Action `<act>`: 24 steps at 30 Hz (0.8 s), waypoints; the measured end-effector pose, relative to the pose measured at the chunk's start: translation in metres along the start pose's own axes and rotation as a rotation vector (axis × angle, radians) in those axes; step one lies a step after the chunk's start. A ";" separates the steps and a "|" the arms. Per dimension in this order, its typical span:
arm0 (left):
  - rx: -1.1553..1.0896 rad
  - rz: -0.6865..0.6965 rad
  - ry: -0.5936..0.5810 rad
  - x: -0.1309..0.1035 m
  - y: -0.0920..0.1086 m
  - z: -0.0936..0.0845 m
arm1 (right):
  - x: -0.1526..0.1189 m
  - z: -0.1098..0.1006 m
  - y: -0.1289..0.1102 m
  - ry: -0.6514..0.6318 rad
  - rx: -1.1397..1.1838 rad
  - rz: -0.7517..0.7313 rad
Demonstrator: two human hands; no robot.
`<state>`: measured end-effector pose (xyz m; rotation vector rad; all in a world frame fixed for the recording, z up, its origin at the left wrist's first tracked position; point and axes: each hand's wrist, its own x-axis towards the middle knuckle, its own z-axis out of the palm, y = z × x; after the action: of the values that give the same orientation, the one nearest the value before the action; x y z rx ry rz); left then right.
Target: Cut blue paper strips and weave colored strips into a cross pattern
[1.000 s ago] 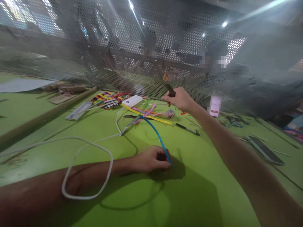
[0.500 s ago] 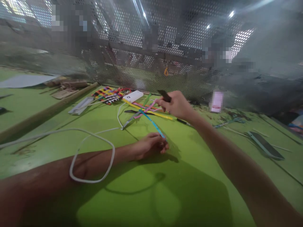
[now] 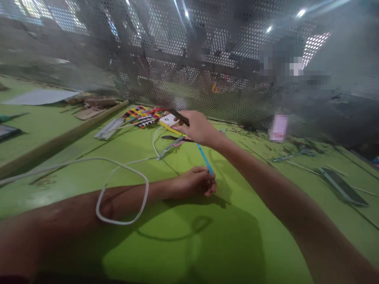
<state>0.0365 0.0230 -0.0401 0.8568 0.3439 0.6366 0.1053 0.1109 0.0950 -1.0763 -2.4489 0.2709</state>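
Note:
Low in the middle, my left hand (image 3: pixel 198 183) is closed, pinching the near end of a narrow blue strip (image 3: pixel 204 158). The blue strip runs up and away toward my right hand (image 3: pixel 198 125). That hand is closed around a dark, flat, narrow piece (image 3: pixel 180 116) whose tip points up and left. Beneath it lie a yellow strip (image 3: pixel 173 129), a pink strip (image 3: pixel 179 143) and a grey strip (image 3: pixel 171 147), partly hidden by the hand. Another dark flat piece (image 3: pixel 168 137) lies among them on the green table (image 3: pixel 231 189).
A white cable (image 3: pixel 121 223) loops over my left forearm. Behind the strips lie a white device (image 3: pixel 168 119), a colourful woven piece (image 3: pixel 142 116) and a clear tray (image 3: pixel 110 129). A bamboo pole (image 3: pixel 68 133) crosses the left; a phone (image 3: pixel 343 187) lies right. Perforated mesh (image 3: pixel 195 86) stands behind.
My right hand has moved left with the dark piece and now covers more of the strips. My left hand keeps its pinch on the blue strip. The whole view has shifted slightly.

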 end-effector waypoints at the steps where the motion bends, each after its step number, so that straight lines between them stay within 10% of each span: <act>1: 0.014 0.000 -0.003 -0.001 0.000 0.001 | -0.012 -0.009 0.001 0.015 -0.069 -0.017; 7: 0.174 0.006 0.013 -0.007 0.007 0.007 | -0.107 -0.040 0.026 -0.023 -0.239 0.004; 13: 0.327 0.063 0.051 -0.015 0.011 0.012 | -0.185 -0.010 0.035 -0.112 -0.119 -0.049; 24: 0.557 0.141 -0.035 -0.025 0.016 0.015 | -0.202 0.024 0.011 0.062 -0.081 -0.047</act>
<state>0.0191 0.0063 -0.0177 1.4328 0.4403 0.6655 0.2215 -0.0300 0.0050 -1.0428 -2.4449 0.1229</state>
